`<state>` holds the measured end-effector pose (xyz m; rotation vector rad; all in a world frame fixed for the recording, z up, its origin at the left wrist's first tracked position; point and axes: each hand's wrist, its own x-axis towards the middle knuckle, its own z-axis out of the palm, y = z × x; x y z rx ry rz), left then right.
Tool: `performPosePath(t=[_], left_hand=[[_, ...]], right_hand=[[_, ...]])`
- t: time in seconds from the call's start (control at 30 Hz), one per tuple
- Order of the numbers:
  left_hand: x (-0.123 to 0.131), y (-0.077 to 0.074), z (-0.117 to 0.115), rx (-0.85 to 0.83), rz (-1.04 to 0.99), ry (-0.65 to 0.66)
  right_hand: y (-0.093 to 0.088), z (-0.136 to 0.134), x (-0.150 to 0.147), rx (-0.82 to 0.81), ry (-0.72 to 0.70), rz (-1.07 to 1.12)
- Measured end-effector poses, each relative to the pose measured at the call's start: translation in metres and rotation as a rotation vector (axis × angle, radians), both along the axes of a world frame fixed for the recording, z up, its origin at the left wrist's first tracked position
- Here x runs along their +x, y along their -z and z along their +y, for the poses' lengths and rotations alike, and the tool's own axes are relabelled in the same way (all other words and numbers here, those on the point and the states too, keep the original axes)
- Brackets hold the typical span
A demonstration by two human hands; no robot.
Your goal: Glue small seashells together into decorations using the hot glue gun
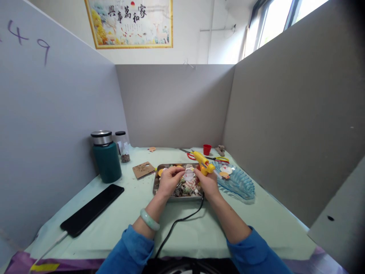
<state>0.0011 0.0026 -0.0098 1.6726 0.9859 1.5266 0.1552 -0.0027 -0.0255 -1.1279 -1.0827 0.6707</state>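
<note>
My left hand [169,180] pinches a small pale shell piece [188,175] over a metal tray [156,182] filled with several shells and bits. My right hand [209,182] grips a yellow glue gun [203,162], its nozzle turned toward the shell piece. The gun's black cord [176,224] runs down toward me. A green bangle sits on my left wrist. Both sleeves are blue.
A blue shell-shaped glass dish [239,183] lies right of the tray. Red-handled scissors [191,154], a red cup [207,149], a brown card [143,169], a teal flask [106,156], a small jar [122,146] and a black phone [92,209] stand around. Grey partitions enclose the table.
</note>
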Motion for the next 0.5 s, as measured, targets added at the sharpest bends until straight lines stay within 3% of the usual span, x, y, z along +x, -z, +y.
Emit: performPosePath(t=[0.5], left_hand=[[-0.0013, 0.0069, 0.0051, 0.003, 0.022, -0.086]], right_hand=[[-0.0050, -0.0037, -0.0023, -0.006, -0.043, 0.058]])
